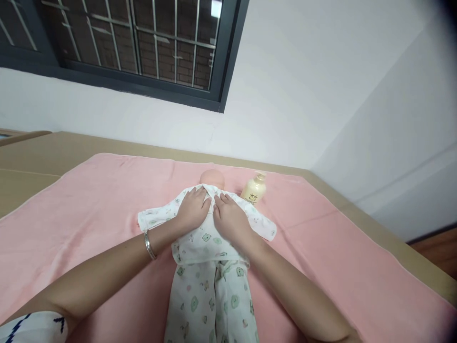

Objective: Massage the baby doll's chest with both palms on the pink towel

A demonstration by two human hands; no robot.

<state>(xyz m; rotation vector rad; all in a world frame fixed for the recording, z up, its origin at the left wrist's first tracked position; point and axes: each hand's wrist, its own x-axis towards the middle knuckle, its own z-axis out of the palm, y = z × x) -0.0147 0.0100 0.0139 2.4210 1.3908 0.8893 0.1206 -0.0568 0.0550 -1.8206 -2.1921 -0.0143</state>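
Observation:
What looks like a baby doll, its smooth round head point(212, 179) at the far end, lies stretched out with its legs towards me. It wears a white long-sleeved top point(209, 243) with a small green print and matching trousers point(194, 302). My left hand point(193, 208) rests flat on the left side of the chest, fingers extended. On the other side of the chest, my right hand point(231, 216) lies flat too, its fingertips near the collar. A pale yellow pump bottle point(254, 188) is beside the right shoulder. The doll's face cannot be made out.
A pink blanket point(107, 190) lies beneath the doll, over a tan surface point(89, 143) that borders the white wall point(278, 95). Above, to the left, is a dark-framed window point(143, 47) with metal bars. A silver bracelet point(150, 245) circles my left wrist.

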